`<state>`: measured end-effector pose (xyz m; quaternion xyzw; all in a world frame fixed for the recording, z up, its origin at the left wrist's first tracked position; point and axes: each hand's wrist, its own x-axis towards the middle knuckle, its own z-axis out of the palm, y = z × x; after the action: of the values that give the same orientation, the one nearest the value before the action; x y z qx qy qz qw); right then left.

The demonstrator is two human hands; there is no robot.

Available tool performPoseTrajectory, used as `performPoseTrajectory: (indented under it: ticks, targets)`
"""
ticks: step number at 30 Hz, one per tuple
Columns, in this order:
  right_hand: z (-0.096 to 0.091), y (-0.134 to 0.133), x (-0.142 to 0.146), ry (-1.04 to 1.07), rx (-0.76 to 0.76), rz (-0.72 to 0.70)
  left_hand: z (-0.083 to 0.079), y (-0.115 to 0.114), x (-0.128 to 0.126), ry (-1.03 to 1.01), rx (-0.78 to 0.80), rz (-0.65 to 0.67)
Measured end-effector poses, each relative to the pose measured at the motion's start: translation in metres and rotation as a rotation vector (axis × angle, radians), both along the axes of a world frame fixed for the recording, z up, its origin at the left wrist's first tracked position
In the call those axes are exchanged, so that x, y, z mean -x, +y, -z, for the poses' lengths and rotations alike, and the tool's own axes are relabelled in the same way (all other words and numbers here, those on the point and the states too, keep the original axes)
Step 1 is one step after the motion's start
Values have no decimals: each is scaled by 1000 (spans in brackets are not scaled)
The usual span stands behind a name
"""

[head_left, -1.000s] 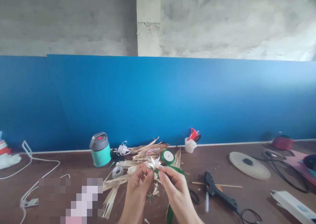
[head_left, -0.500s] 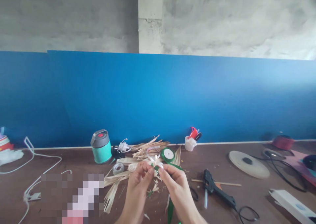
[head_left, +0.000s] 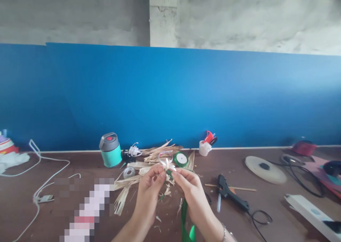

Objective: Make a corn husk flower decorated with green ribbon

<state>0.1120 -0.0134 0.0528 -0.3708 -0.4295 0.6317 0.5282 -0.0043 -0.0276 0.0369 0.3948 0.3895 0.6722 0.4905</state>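
Observation:
A small white flower with pointed petals (head_left: pixel 167 164) is held up between my two hands, above the middle of the table. My left hand (head_left: pixel 150 186) pinches its base from the left, thumb against fingers. From the right, my right hand (head_left: pixel 190 187) is closed at the same base, where a bit of green ribbon shows. A length of green ribbon (head_left: pixel 184 215) hangs down beside the right wrist. Just behind the flower lies a green ribbon spool with a white centre (head_left: pixel 182 159). My fingers partly hide the flower's base.
Dried husks (head_left: pixel 157 155) and a tape roll (head_left: pixel 129 172) lie beyond my left hand. A teal container (head_left: pixel 111 156) and a white cup with red-handled scissors (head_left: pixel 204 148) stand at the back. Right are a black glue gun (head_left: pixel 231 195), a wooden stick (head_left: pixel 245 189) and a round disc (head_left: pixel 265 171).
The view has tilted down slightly, so the table things sit higher. Both hands still pinch the flower's base, and more of the hanging green ribbon and a bracelet at the right wrist show.

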Motion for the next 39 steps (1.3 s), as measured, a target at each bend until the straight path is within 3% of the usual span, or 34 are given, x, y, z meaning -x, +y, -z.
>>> performPoseTrajectory:
  ticks: [6, 17, 33, 39]
  targets:
    - [-5, 0, -1, 23, 84, -30, 4, 2, 0, -15, 40, 15]
    - [-1, 0, 0, 39, 97, -8, 6, 1, 0, 51, 35, -34]
    - [-3, 0, -1, 101, 158, -71, 6, -1, 4, 175, -54, -92]
    - [-2, 1, 0, 90, 158, -33, 4, -3, 3, 256, -116, -167]
